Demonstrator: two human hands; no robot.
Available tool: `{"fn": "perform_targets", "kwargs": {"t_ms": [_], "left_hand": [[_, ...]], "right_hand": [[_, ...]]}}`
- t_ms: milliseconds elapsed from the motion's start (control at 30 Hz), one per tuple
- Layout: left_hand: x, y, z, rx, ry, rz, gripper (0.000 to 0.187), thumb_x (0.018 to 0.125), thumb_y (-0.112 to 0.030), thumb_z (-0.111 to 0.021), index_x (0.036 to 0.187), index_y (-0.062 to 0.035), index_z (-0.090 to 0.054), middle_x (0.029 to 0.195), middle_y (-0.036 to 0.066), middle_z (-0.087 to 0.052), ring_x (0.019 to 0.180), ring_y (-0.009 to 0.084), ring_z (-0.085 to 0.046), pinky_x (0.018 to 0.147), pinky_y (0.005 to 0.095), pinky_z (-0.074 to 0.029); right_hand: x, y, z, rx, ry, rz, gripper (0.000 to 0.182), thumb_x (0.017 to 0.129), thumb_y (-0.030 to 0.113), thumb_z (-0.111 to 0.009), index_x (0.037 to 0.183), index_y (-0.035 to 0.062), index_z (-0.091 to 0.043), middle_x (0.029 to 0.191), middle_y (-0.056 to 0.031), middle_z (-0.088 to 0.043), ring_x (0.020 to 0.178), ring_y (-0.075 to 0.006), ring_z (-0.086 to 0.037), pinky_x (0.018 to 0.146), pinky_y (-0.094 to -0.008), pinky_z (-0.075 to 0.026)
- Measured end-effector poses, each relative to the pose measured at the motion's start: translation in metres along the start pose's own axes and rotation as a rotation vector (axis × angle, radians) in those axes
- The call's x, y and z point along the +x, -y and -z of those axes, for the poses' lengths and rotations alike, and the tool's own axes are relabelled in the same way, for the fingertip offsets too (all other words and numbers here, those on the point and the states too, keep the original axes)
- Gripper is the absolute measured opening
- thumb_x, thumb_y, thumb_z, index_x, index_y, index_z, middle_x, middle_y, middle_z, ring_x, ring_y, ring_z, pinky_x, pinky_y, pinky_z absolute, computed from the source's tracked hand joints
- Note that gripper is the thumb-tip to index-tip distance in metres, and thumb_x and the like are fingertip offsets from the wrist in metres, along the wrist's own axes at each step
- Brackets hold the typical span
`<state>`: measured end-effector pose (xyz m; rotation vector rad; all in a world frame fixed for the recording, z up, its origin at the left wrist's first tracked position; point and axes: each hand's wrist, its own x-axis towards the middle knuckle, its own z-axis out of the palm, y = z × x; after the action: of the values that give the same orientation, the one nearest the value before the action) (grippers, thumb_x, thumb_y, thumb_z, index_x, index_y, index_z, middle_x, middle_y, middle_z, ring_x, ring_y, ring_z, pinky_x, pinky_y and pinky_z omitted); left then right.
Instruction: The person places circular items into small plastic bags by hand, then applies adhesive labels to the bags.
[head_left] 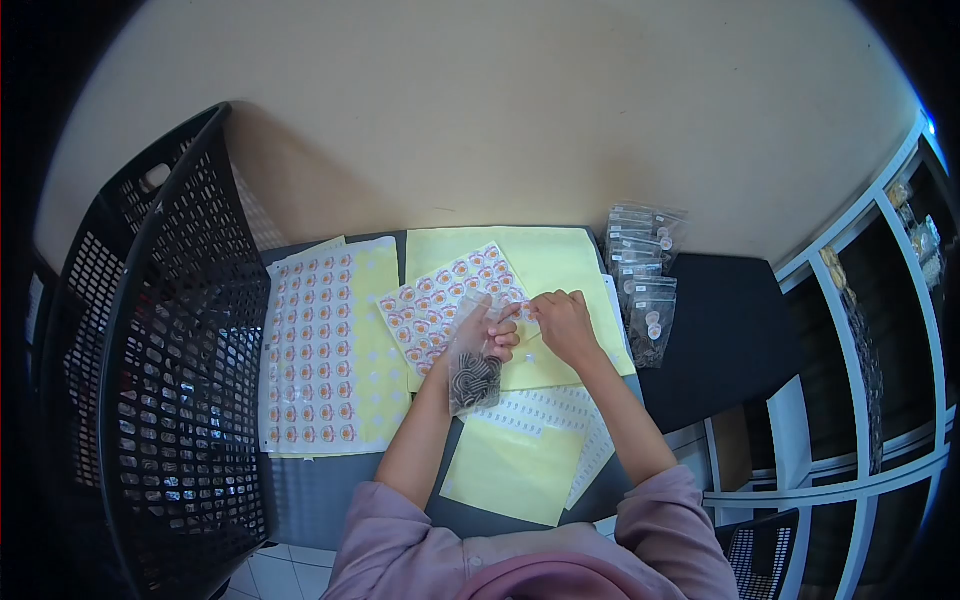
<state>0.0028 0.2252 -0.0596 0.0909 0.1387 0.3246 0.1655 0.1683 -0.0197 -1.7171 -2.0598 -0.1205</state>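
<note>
My left hand [493,331] is closed on a clear plastic bag [475,378] of dark, coiled pieces, which hangs over the wrist. Its index finger points toward my right hand [566,325]. The right fingers are pinched at the right edge of a sticker sheet [425,312] with round orange-and-pink prints, and a small sticker [527,309] shows at their tips. This sheet lies tilted on pale yellow backing paper [560,250]. Below the hands are a white sheet with small grey prints [540,411] and a yellow sheet [515,470].
A larger sticker sheet [312,350] lies at the left of the dark table [340,495]. Several filled, labelled bags [648,290] are stacked at the right, beside a black surface [725,330]. A tall black basket [190,350] stands left; white shelving [860,400] stands right.
</note>
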Motion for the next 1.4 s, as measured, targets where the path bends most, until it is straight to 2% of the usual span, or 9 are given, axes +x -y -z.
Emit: {"fn": "perform_targets", "kwargs": {"t_ms": [400, 500, 667, 867, 933, 1000, 1067, 1133, 1400], "left_hand": [[0.001, -0.001, -0.004, -0.022, -0.076, 0.038, 0.046, 0.085, -0.053, -0.035, 0.101, -0.0125, -0.05, 0.052, -0.005, -0.03, 0.054, 0.0099, -0.032, 0.043, 0.0202, -0.027], [0.001, -0.001, -0.004, -0.022, -0.066, 0.039, 0.046, 0.085, -0.053, -0.034, 0.101, -0.0125, -0.05, 0.052, -0.004, -0.03, 0.054, 0.0099, -0.032, 0.043, 0.0201, -0.027], [0.002, -0.001, -0.001, -0.004, -0.054, 0.035, 0.045, 0.085, -0.052, -0.034, 0.102, -0.0127, -0.049, 0.051, -0.004, -0.03, 0.053, 0.0099, -0.033, 0.043, 0.0199, -0.027], [0.001, 0.0, -0.004, 0.033, -0.095, 0.007, 0.044, 0.085, -0.052, -0.034, 0.1, -0.013, -0.048, 0.051, -0.005, -0.03, 0.052, 0.0093, -0.032, 0.042, 0.0195, -0.026], [-0.002, 0.0, -0.002, 0.027, 0.005, -0.006, 0.048, 0.087, -0.046, -0.037, 0.114, -0.0076, -0.042, 0.057, -0.004, -0.03, 0.057, 0.0094, -0.031, 0.044, 0.0188, -0.028], [-0.002, 0.0, -0.002, 0.029, 0.007, -0.004, 0.047, 0.087, -0.046, -0.037, 0.114, -0.0076, -0.043, 0.057, -0.004, -0.03, 0.057, 0.0094, -0.032, 0.044, 0.0187, -0.028], [-0.001, 0.0, -0.002, 0.032, 0.008, -0.001, 0.047, 0.087, -0.046, -0.037, 0.113, -0.0077, -0.043, 0.057, -0.004, -0.03, 0.057, 0.0094, -0.032, 0.044, 0.0186, -0.028], [0.0, 0.001, -0.008, 0.066, -0.109, -0.004, 0.041, 0.085, -0.051, -0.037, 0.099, -0.0148, -0.048, 0.052, -0.006, -0.029, 0.053, 0.0083, -0.031, 0.041, 0.0183, -0.025], [-0.002, 0.001, -0.004, 0.056, -0.06, -0.004, 0.043, 0.086, -0.049, -0.037, 0.106, -0.0119, -0.046, 0.055, -0.005, -0.03, 0.055, 0.0086, -0.032, 0.042, 0.018, -0.027]], "right_hand": [[0.0, 0.0, 0.009, -0.011, 0.149, -0.007, 0.006, 0.077, 0.006, -0.05, 0.077, 0.0069, -0.056, 0.083, -0.0055, -0.059, 0.088, -0.0195, -0.051, 0.077, -0.0369, -0.03], [-0.003, 0.0, 0.008, 0.008, 0.058, 0.037, 0.011, 0.074, 0.001, -0.046, 0.078, 0.005, -0.056, 0.082, -0.0097, -0.059, 0.097, -0.0222, -0.05, 0.08, -0.0379, -0.029], [-0.005, 0.0, 0.015, -0.016, 0.169, 0.03, 0.013, 0.075, 0.0, -0.044, 0.082, 0.0049, -0.054, 0.09, -0.0072, -0.059, 0.114, -0.0239, -0.041, 0.092, -0.0445, -0.023], [-0.003, -0.003, 0.02, -0.001, 0.266, 0.04, 0.013, 0.078, 0.002, -0.043, 0.086, 0.0063, -0.053, 0.092, -0.0055, -0.059, 0.12, -0.0231, -0.034, 0.099, -0.0482, -0.017], [-0.003, -0.007, 0.019, 0.015, 0.27, 0.054, 0.013, 0.079, 0.002, -0.043, 0.087, 0.0067, -0.052, 0.093, -0.0054, -0.059, 0.121, -0.0228, -0.033, 0.1, -0.0485, -0.016], [-0.001, -0.01, 0.02, 0.031, 0.274, 0.068, 0.013, 0.08, 0.003, -0.042, 0.088, 0.007, -0.052, 0.094, -0.0053, -0.059, 0.121, -0.0225, -0.032, 0.1, -0.0489, -0.015], [0.001, -0.011, 0.024, -0.032, 0.386, 0.07, 0.022, 0.086, 0.01, -0.04, 0.105, 0.0081, -0.051, 0.1, -0.005, -0.058, 0.123, -0.0219, -0.03, 0.1, -0.0484, -0.015], [0.002, -0.013, 0.024, -0.02, 0.412, 0.07, 0.023, 0.087, 0.011, -0.039, 0.106, 0.0084, -0.051, 0.101, -0.0051, -0.057, 0.123, -0.0218, -0.029, 0.101, -0.0482, -0.014], [0.005, -0.018, 0.031, 0.098, 0.464, 0.044, 0.023, 0.086, 0.011, -0.039, 0.106, 0.0077, -0.051, 0.104, -0.0064, -0.056, 0.124, -0.0234, -0.026, 0.102, -0.0493, -0.011]]}}
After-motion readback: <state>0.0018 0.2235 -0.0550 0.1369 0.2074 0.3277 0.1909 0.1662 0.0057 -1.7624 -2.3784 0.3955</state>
